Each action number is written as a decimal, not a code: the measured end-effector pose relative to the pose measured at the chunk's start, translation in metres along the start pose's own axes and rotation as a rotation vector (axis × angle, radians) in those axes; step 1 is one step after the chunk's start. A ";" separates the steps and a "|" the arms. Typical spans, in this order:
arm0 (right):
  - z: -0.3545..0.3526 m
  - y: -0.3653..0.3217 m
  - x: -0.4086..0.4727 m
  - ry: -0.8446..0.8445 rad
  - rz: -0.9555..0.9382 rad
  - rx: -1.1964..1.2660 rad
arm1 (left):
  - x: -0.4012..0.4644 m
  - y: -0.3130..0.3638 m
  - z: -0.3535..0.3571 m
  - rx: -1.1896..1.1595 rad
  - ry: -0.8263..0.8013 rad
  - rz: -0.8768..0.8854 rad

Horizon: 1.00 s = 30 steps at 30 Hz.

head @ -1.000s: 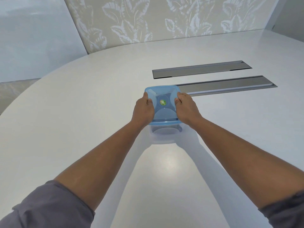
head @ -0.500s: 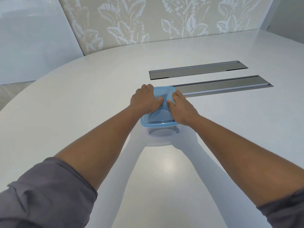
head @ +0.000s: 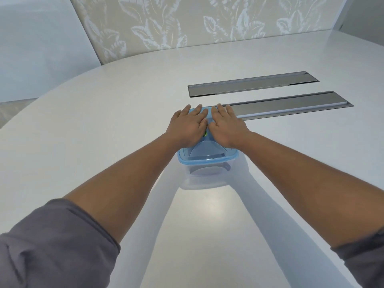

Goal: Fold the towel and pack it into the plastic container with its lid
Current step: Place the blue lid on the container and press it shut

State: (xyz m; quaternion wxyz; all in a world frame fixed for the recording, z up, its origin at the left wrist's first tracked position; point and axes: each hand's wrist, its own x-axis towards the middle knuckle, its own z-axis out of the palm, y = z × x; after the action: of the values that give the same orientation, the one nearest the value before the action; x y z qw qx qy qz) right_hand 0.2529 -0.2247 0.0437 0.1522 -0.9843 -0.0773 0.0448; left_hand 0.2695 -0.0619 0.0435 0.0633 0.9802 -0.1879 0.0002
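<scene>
A clear plastic container (head: 207, 170) stands on the white table with its blue lid (head: 205, 155) on top. My left hand (head: 188, 126) lies flat on the lid's left half, fingers straight and reaching past the far rim. Beside it, my right hand (head: 225, 126) lies flat on the lid's right half, and the two thumbs nearly touch. Both palms press on the lid. A green sticker on the lid peeks out between the hands. The towel cannot be made out through the container's wall.
Two long metal slots are set into the table (head: 104, 142): a near cable slot (head: 291, 104) just past my right fingertips and a far cable slot (head: 249, 84) behind it. A leaf-patterned wall panel (head: 197, 23) stands beyond the table's far edge.
My hands left the lid's side edges, moved inward over its middle, then spread flat with fingers stretched forward over the far half. The container stayed in place.
</scene>
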 end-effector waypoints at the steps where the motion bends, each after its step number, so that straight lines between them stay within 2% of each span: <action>1: 0.001 0.002 0.002 -0.004 -0.009 -0.024 | 0.000 0.000 0.000 0.005 -0.001 0.001; 5: 0.003 0.002 0.005 0.038 -0.050 -0.068 | 0.001 0.001 0.001 0.012 -0.006 -0.010; 13: -0.004 -0.002 0.009 0.071 -0.017 0.039 | 0.010 -0.004 0.002 -0.034 -0.005 -0.014; 20: 0.004 -0.002 0.009 -0.026 0.035 0.131 | 0.002 -0.002 0.002 -0.108 0.013 -0.021; 26: 0.010 -0.010 -0.013 -0.003 0.109 0.065 | 0.003 -0.001 0.004 -0.175 0.049 -0.045; 30: 0.016 -0.016 -0.035 0.112 0.121 0.129 | -0.002 0.000 0.002 -0.271 0.194 -0.095</action>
State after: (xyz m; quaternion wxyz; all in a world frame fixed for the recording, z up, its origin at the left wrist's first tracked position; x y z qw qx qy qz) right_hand 0.2143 -0.2110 0.0354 0.2163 -0.9763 -0.0061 0.0038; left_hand 0.2672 -0.0614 0.0411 0.2125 0.9658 -0.1329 0.0665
